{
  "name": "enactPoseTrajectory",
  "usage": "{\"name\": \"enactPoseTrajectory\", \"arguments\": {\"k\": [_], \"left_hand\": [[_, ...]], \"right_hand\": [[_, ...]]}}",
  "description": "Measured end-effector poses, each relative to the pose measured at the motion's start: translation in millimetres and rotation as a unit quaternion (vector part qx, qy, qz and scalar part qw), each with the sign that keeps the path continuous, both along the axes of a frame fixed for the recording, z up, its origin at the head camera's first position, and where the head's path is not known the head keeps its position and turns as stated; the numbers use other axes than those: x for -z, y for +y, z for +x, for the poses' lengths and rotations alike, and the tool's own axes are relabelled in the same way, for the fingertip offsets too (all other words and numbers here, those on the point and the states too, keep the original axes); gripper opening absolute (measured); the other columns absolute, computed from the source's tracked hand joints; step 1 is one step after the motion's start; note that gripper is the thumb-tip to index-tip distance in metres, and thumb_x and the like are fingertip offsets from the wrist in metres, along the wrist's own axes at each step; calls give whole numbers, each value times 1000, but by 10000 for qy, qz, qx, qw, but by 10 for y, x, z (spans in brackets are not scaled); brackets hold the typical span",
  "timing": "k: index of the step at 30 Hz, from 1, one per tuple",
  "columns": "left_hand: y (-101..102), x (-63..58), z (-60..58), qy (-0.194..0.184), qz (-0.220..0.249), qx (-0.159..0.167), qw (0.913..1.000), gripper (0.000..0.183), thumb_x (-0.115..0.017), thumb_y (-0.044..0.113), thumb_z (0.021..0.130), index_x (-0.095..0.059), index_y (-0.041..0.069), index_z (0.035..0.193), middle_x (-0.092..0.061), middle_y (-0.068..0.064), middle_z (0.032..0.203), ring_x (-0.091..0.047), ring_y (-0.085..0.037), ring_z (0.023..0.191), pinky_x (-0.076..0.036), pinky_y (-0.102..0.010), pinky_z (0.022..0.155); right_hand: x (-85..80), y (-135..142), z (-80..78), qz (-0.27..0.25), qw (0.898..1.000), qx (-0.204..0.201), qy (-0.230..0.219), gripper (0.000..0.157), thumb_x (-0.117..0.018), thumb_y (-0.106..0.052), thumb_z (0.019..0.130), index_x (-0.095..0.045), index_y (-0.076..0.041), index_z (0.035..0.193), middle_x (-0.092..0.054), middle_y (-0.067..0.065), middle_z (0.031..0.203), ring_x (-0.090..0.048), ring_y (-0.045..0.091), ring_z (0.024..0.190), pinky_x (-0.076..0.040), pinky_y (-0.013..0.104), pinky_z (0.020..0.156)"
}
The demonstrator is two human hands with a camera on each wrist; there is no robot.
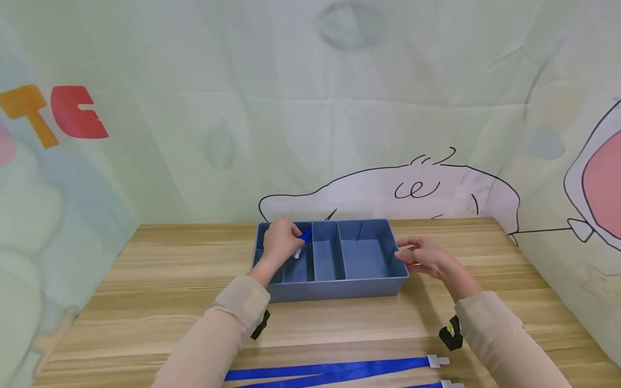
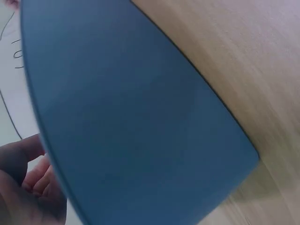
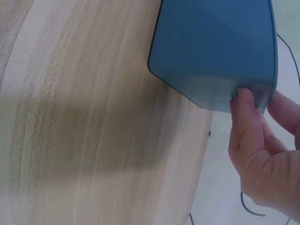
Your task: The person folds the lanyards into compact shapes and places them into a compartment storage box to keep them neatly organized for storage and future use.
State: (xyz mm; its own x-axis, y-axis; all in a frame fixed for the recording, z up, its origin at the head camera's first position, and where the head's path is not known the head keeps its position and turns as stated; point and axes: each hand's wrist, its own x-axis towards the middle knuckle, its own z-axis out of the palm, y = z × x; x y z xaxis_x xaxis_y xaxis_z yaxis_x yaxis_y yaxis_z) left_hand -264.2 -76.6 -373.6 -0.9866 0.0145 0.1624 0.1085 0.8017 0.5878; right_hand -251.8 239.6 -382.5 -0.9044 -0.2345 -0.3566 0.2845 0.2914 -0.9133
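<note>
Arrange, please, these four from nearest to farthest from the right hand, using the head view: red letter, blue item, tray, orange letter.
1. Tray: its right end touches the right hand.
2. Blue item: at the tray's left half, pinched by the left hand.
3. Red letter: upper left, on the backdrop.
4. Orange letter: left of the red one.

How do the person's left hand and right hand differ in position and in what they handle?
The left hand pinches a small blue-and-white item; the right hand holds the right end of the divided box. The left hand is over the box's left-hand compartments, while the right hand is beside its end wall. Both are bare and come from beige sleeves.
</note>
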Motion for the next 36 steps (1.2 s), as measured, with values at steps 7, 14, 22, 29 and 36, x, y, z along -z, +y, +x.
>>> {"name": "enactPoseTrajectory", "arguments": {"k": [7, 14, 22, 29, 36], "left_hand": [[132, 90, -31, 419, -1243, 367, 9907, 30, -70, 3, 75, -51, 11, 53, -47, 3, 52, -42, -14, 47, -33, -26, 40], [235, 180, -62, 339, -1813, 165, 9827, 45, -60, -5, 79, -32, 13, 50, -31, 1, 47, -37, -15, 43, -34, -29, 39], [337, 280, -91, -259, -2867, 185, 9575, 17, -64, 2, 85, -61, 10, 70, -61, -6, 66, -60, -20, 60, -50, -34, 50], [298, 207, -69, -288, -2487, 464, 9670, 13, -62, 1, 85, -64, 8, 74, -65, -10, 74, -61, -24, 63, -50, -37, 50], [75, -34, 53, -184, -1020, 908, 9905, 9, -68, 11, 84, -72, 6, 77, -68, -5, 72, -58, -16, 55, -49, -29, 51]], "right_hand": [[3, -4, -21, 4, 9999, 67, -101, 52, -57, -2, 91, -32, 14, 133, -64, 0, 79, -60, 14, 68, -54, 28, 63], [0, -21, -23, -30, 9999, 64, -144, 52, -57, -1, 90, -32, 15, 133, -64, 0, 78, -61, 14, 67, -54, 28, 63], [-12, -31, -22, -26, 9998, 97, -162, 53, -57, -2, 90, -32, 14, 134, -64, 0, 77, -61, 14, 68, -54, 29, 64], [-15, -11, -21, -36, 9995, 208, -236, 52, -57, -1, 90, -33, 13, 134, -64, 1, 77, -61, 14, 69, -54, 30, 66], [30, 9, -3, -69, 9996, 197, -193, 52, -59, -4, 90, -34, 12, 133, -61, 1, 79, -60, 13, 68, -54, 29, 67]]}}
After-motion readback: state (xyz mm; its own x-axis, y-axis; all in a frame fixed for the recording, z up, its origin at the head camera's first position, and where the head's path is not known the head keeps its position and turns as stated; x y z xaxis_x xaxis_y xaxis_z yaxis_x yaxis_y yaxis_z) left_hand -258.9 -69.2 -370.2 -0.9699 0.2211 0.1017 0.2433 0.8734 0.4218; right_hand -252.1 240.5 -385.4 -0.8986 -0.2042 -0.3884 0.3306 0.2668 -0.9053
